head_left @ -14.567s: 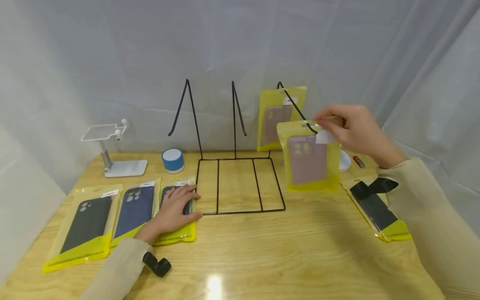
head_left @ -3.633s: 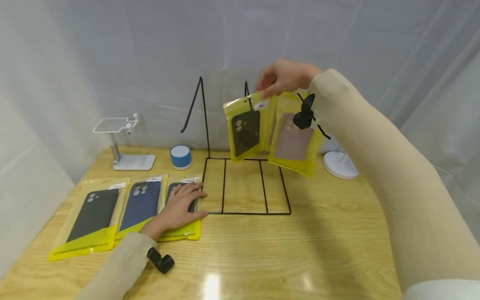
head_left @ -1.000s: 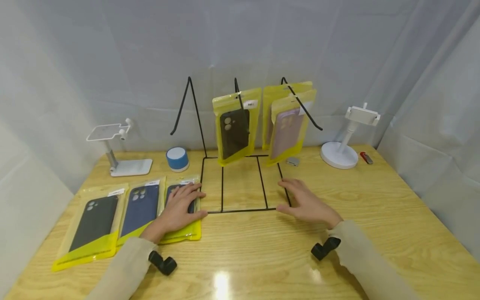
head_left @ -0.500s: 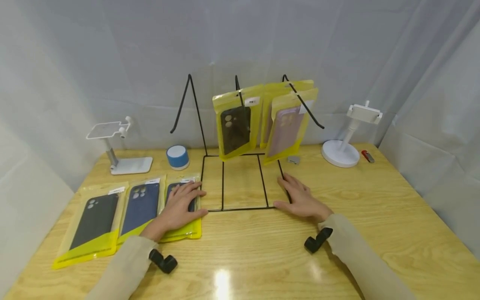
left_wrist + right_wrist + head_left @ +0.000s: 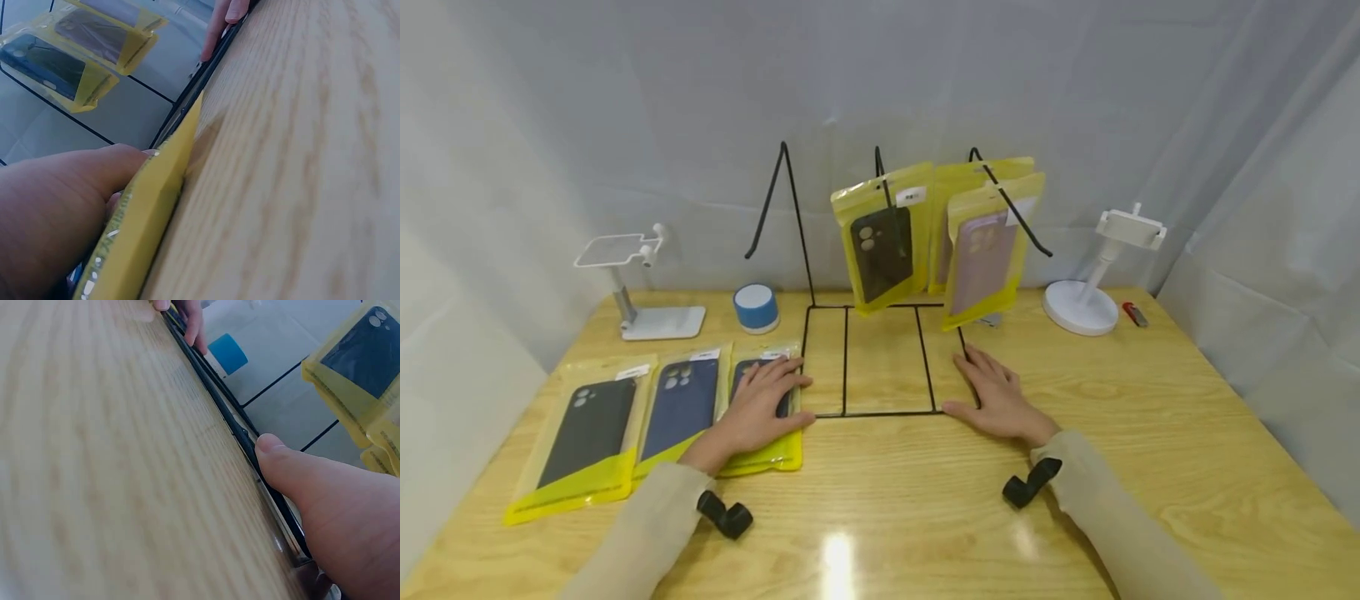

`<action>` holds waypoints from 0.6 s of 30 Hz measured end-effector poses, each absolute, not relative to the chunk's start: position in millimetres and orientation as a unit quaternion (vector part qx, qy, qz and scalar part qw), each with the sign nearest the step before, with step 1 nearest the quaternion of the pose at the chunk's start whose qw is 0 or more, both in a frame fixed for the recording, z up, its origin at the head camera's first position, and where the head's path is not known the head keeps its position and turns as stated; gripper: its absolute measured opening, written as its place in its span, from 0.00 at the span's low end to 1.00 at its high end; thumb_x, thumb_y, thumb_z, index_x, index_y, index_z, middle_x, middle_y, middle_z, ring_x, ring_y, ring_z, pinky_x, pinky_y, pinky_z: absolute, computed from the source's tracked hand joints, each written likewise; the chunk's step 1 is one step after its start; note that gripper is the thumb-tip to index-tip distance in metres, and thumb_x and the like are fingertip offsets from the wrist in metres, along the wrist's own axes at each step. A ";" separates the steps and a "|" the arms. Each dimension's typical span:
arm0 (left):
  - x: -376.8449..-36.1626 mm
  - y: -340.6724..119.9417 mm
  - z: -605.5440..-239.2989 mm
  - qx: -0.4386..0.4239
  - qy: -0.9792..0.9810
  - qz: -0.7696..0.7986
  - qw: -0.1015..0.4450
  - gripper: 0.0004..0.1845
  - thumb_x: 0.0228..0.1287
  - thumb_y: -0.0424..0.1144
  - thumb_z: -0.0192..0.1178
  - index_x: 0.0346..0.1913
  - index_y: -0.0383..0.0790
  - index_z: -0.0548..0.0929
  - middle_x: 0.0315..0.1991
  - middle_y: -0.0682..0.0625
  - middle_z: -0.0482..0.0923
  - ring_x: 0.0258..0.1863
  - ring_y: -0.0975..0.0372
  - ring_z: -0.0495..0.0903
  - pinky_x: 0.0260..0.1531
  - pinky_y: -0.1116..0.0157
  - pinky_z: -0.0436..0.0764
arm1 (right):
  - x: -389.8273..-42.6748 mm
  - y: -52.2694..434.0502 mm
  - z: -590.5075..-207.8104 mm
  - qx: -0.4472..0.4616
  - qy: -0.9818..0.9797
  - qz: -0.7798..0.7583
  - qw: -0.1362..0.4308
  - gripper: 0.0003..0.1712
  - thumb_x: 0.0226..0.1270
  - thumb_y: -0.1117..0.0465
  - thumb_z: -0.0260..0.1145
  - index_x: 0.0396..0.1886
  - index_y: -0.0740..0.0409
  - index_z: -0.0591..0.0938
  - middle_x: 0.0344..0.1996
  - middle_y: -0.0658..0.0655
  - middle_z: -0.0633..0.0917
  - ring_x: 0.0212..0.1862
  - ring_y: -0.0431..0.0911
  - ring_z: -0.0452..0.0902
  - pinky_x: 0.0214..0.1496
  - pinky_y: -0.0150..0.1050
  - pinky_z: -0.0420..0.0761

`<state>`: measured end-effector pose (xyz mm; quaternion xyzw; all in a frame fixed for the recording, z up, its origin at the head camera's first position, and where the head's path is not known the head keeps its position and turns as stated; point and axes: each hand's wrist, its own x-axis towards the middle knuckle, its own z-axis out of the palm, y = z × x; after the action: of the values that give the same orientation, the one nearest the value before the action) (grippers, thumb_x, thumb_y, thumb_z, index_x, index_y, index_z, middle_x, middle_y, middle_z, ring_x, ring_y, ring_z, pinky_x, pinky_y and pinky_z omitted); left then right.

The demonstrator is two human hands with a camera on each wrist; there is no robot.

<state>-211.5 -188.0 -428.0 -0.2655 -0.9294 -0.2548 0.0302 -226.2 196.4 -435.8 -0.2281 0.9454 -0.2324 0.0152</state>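
My left hand [image 5: 762,417] lies with fingers spread over the rightmost packaged phone case [image 5: 784,458], thumb reaching toward the wire display rack [image 5: 880,414]. In the left wrist view, the yellow edge of that package [image 5: 150,212] shows beside the hand. My right hand [image 5: 1000,407] rests at the right side of the rack's base, its fingers extended; the right wrist view has the thumb [image 5: 272,447] against the black wire. A dark phone case in a yellow pouch [image 5: 883,250] hangs on the middle hook. Two pouches with pinkish-purple cases [image 5: 981,258] hang on the right hook, one behind the other.
Left on the wooden table lie two more packaged cases, one black [image 5: 591,425] and one blue [image 5: 681,408]. Behind them stand a white phone stand [image 5: 662,322] and a blue-and-white cylinder [image 5: 756,308]. A round-based white stand [image 5: 1080,308] and a small red-and-grey object [image 5: 1135,314] are back right.
The dark case's pouch has gone from the table's right side to the middle hook. My right hand let go of it and came down to the rack's base. My left hand stayed put.
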 end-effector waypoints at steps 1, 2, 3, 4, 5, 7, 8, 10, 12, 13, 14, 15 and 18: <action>-210.8 -188.4 -427.8 -0.265 -0.930 -0.252 0.028 0.28 0.63 0.50 0.63 0.61 0.37 0.76 0.72 0.38 0.60 0.73 0.43 0.51 0.68 0.37 0.43 | -225.6 196.0 -436.9 -0.229 0.945 -0.232 0.014 0.48 0.66 0.39 0.60 0.75 0.60 0.56 0.76 0.66 0.49 0.75 0.65 0.43 0.67 0.66 0.46; -210.0 -188.8 -427.6 -0.264 -0.931 -0.249 0.027 0.28 0.63 0.50 0.62 0.62 0.37 0.76 0.72 0.38 0.59 0.73 0.43 0.51 0.68 0.37 0.43 | -225.1 195.6 -437.9 -0.230 0.945 -0.232 0.012 0.48 0.66 0.39 0.60 0.75 0.60 0.56 0.76 0.66 0.49 0.75 0.65 0.43 0.67 0.66 0.46; -209.1 -189.2 -427.4 -0.263 -0.932 -0.247 0.024 0.29 0.63 0.50 0.62 0.62 0.37 0.76 0.72 0.38 0.59 0.73 0.43 0.51 0.68 0.37 0.43 | -224.5 195.0 -438.6 -0.231 0.944 -0.234 0.012 0.48 0.66 0.39 0.60 0.75 0.61 0.56 0.76 0.66 0.49 0.75 0.65 0.43 0.68 0.66 0.46; -208.1 -189.7 -427.0 -0.262 -0.933 -0.247 0.021 0.29 0.64 0.51 0.62 0.63 0.36 0.75 0.72 0.38 0.59 0.74 0.43 0.51 0.68 0.37 0.42 | -224.0 194.4 -439.3 -0.230 0.945 -0.231 0.011 0.48 0.66 0.39 0.60 0.75 0.61 0.56 0.76 0.66 0.50 0.75 0.65 0.43 0.68 0.66 0.46; -207.1 -190.3 -426.6 -0.260 -0.933 -0.249 0.017 0.30 0.64 0.51 0.61 0.63 0.36 0.74 0.73 0.37 0.58 0.74 0.43 0.51 0.68 0.37 0.42 | -223.5 193.8 -439.6 -0.229 0.946 -0.230 0.011 0.49 0.65 0.39 0.60 0.75 0.62 0.55 0.76 0.66 0.50 0.75 0.65 0.43 0.68 0.66 0.46; -205.3 -191.4 -424.7 -0.256 -0.932 -0.258 0.009 0.32 0.65 0.50 0.61 0.65 0.34 0.71 0.73 0.37 0.57 0.74 0.43 0.50 0.68 0.36 0.40 | -223.5 192.1 -439.9 -0.228 0.947 -0.228 0.010 0.50 0.65 0.39 0.60 0.75 0.64 0.54 0.76 0.66 0.50 0.75 0.65 0.44 0.68 0.65 0.47; -204.7 -192.1 -423.4 -0.252 -0.931 -0.262 0.011 0.32 0.66 0.50 0.60 0.66 0.33 0.70 0.73 0.37 0.57 0.74 0.43 0.50 0.68 0.36 0.39 | -224.2 190.9 -439.9 -0.229 0.947 -0.225 0.007 0.51 0.66 0.38 0.59 0.75 0.65 0.54 0.76 0.66 0.50 0.75 0.65 0.44 0.68 0.65 0.47; -203.7 -193.8 -419.6 -0.244 -0.930 -0.273 0.015 0.33 0.66 0.48 0.60 0.67 0.32 0.67 0.73 0.36 0.56 0.74 0.42 0.49 0.68 0.36 0.38 | -225.7 189.1 -439.3 -0.230 0.947 -0.223 0.008 0.52 0.66 0.36 0.58 0.75 0.66 0.52 0.76 0.66 0.49 0.75 0.64 0.43 0.68 0.65 0.47; -203.2 -195.1 -414.7 -0.240 -0.928 -0.285 0.025 0.33 0.67 0.46 0.60 0.68 0.31 0.65 0.73 0.36 0.56 0.74 0.42 0.49 0.68 0.37 0.38 | -227.0 188.3 -437.8 -0.233 0.945 -0.230 0.010 0.53 0.66 0.36 0.58 0.75 0.67 0.52 0.76 0.67 0.49 0.75 0.65 0.43 0.68 0.65 0.47; -203.1 -195.6 -412.1 -0.238 -0.926 -0.289 0.032 0.33 0.67 0.45 0.60 0.68 0.30 0.65 0.73 0.36 0.57 0.73 0.42 0.50 0.68 0.37 0.38 | -227.4 188.5 -437.0 -0.233 0.944 -0.235 0.013 0.53 0.66 0.36 0.58 0.75 0.67 0.51 0.76 0.67 0.48 0.75 0.64 0.42 0.68 0.65 0.46; -202.8 -196.2 -409.6 -0.237 -0.925 -0.295 0.038 0.33 0.67 0.44 0.60 0.68 0.30 0.65 0.72 0.36 0.57 0.73 0.42 0.50 0.67 0.37 0.39 | -227.4 189.3 -436.2 -0.231 0.943 -0.239 0.017 0.53 0.66 0.37 0.58 0.75 0.67 0.50 0.76 0.66 0.47 0.76 0.64 0.41 0.68 0.65 0.46; -202.3 -197.2 -407.6 -0.235 -0.923 -0.301 0.042 0.32 0.67 0.43 0.60 0.68 0.30 0.64 0.72 0.36 0.57 0.73 0.42 0.51 0.67 0.37 0.40 | -227.1 190.5 -435.4 -0.227 0.943 -0.241 0.022 0.53 0.66 0.37 0.59 0.75 0.67 0.50 0.76 0.66 0.47 0.76 0.64 0.40 0.68 0.65 0.45; -199.6 -205.3 -403.9 -0.224 -0.923 -0.307 0.062 0.31 0.67 0.42 0.60 0.67 0.29 0.65 0.71 0.34 0.59 0.71 0.40 0.53 0.66 0.36 0.45 | -227.0 193.4 -434.7 -0.218 0.947 -0.234 0.028 0.54 0.65 0.37 0.59 0.75 0.67 0.49 0.76 0.66 0.46 0.76 0.63 0.40 0.69 0.64 0.45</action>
<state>-199.6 -205.3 -403.9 -0.2240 -0.9228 -0.3074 0.0621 -227.0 193.4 -434.7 -0.2179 0.9471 -0.2337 0.0284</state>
